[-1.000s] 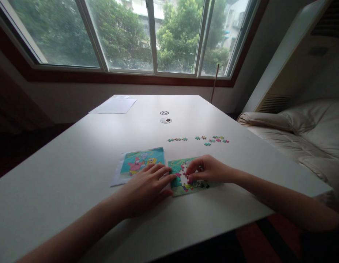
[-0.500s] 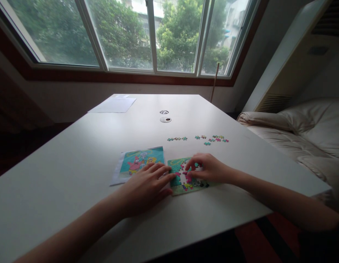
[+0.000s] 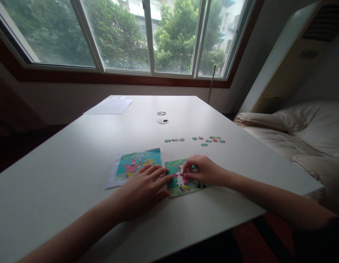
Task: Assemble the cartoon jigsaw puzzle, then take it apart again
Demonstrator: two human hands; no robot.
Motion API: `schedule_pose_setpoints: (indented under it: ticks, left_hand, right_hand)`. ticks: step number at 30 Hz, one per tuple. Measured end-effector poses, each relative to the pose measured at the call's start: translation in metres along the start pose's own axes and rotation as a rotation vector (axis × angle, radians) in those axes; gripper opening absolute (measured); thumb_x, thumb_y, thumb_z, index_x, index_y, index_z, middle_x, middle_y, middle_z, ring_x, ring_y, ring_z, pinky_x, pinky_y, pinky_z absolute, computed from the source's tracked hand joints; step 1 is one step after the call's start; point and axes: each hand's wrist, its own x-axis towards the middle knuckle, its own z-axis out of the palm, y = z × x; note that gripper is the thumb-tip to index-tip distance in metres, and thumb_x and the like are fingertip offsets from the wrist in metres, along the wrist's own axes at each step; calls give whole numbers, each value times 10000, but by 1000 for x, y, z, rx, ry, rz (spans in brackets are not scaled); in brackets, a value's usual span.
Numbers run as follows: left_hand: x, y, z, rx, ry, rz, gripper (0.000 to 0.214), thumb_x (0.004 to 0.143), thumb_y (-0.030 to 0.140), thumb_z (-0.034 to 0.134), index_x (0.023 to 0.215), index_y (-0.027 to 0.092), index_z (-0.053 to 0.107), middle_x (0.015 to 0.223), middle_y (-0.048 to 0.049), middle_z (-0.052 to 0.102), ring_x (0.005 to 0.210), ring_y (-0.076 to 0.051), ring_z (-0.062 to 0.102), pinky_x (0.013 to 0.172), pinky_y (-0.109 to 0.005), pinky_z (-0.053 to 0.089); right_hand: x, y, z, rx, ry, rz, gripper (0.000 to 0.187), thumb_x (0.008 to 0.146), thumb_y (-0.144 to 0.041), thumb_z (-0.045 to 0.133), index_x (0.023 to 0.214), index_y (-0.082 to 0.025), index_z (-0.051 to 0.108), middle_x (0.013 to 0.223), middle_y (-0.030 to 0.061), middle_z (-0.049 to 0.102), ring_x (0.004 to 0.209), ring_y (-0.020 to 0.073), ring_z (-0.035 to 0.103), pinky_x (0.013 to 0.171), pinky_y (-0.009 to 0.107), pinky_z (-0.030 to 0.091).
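Note:
A jigsaw puzzle [image 3: 173, 190], partly filled with green, pink and yellow pieces, lies in its flat tray near the front of the table. White gaps show in its middle. My left hand [image 3: 147, 184] rests palm down, fingers stretched out, with the fingertips at the puzzle's left edge. Over the middle of the puzzle my right hand [image 3: 203, 170] pinches a small puzzle piece [image 3: 182, 174] between thumb and index finger, mostly hidden by the fingertips. Beside the puzzle, partly under my left hand, lies a printed cartoon picture [image 3: 133, 164].
Several loose puzzle pieces [image 3: 214, 140] lie beyond the puzzle, with a short row of pieces [image 3: 174, 140] left of them. Two round table inserts [image 3: 162, 121] sit farther back. White paper [image 3: 110, 106] lies at the far left, and a sofa [image 3: 281, 135] stands right of the table.
My right thumb and index finger have come closer together over the puzzle's middle. My left hand stays at the puzzle's edge. The whole view has shifted slightly.

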Motion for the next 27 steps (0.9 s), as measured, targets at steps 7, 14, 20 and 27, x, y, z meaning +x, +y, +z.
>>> schedule_pose_setpoints:
  ticks: [7, 14, 20, 27]
  left_hand:
    - [1, -1, 0, 15, -7, 6, 323, 898, 305, 437, 1210, 225, 463, 1172, -89, 539, 1070, -272, 477, 875, -443, 381]
    - [-1, -1, 0, 13, 2, 8, 320, 901, 309, 431, 1209, 230, 467, 1174, -86, 544, 1078, -268, 479, 882, -435, 386]
    - [-1, -1, -2, 9, -14, 3, 316, 898, 305, 432, 1200, 224, 480, 1178, -92, 545, 1076, -278, 483, 881, -451, 388]
    - [-1, -1, -2, 8, -10, 7, 311, 899, 302, 437, 1196, 220, 482, 1173, -94, 550, 1077, -280, 486, 878, -455, 390]
  right_hand:
    - [2, 1, -11, -21, -34, -73, 174, 756, -329, 624, 829, -173, 649, 731, 17, 635, 694, 120, 555, 668, 228, 403]
    - [2, 57, -77, -236, -12, 124, 206, 793, -350, 538, 829, -178, 647, 751, 24, 643, 614, 109, 523, 583, 225, 376]
    - [-19, 121, -129, -453, 29, 482, 312, 787, -426, 491, 720, -158, 636, 649, 62, 615, 594, 159, 522, 551, 274, 342]
    - [-30, 150, -132, -311, -63, 526, 313, 700, -423, 585, 834, -153, 669, 784, 81, 667, 723, 197, 588, 631, 276, 405]
